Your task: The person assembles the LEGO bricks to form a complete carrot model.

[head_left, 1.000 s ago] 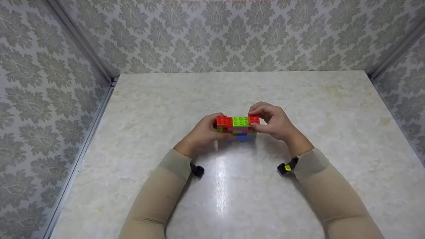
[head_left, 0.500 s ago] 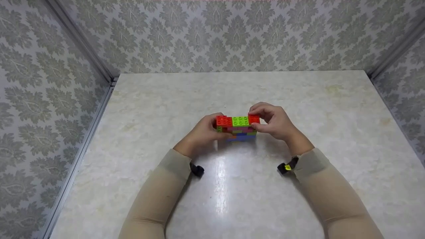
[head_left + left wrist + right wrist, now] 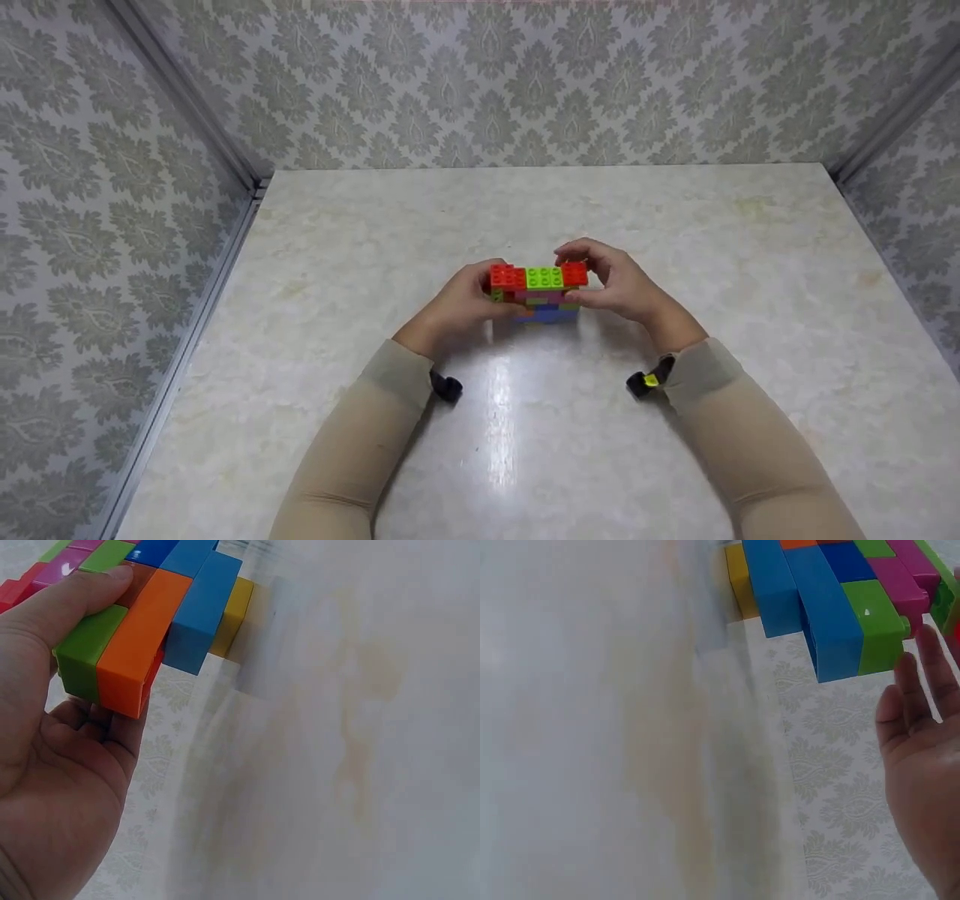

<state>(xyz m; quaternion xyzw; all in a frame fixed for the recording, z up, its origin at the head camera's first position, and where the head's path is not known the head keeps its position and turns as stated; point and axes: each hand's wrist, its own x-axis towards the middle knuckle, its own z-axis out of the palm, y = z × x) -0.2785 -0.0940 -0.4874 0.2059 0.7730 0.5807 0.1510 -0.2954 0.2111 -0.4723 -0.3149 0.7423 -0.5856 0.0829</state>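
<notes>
A wall of stacked toy building bricks (image 3: 546, 309) stands at the middle of the table, blue, orange, green and pink in its layers. Its top row has a red brick (image 3: 502, 276) at the left, a lime green brick (image 3: 544, 277) in the middle and another red brick (image 3: 574, 274) at the right. My left hand (image 3: 466, 300) grips the left end, thumb across the front, beside an orange brick (image 3: 142, 641). Around the right end is my right hand (image 3: 622, 281), thumb in front and fingers behind. In the right wrist view its fingers are loosely extended near a green brick (image 3: 876, 622).
The pale marbled table (image 3: 360, 217) is bounded by patterned walls (image 3: 487, 82) at the back and sides. A black wrist device (image 3: 448, 387) is on the left wrist, and another black device (image 3: 642, 382) with a yellow patch is on the right.
My right hand has let go of the top right red brick and its thumb has slid lower along the front. The left hand and the wall stay nearly in place.
</notes>
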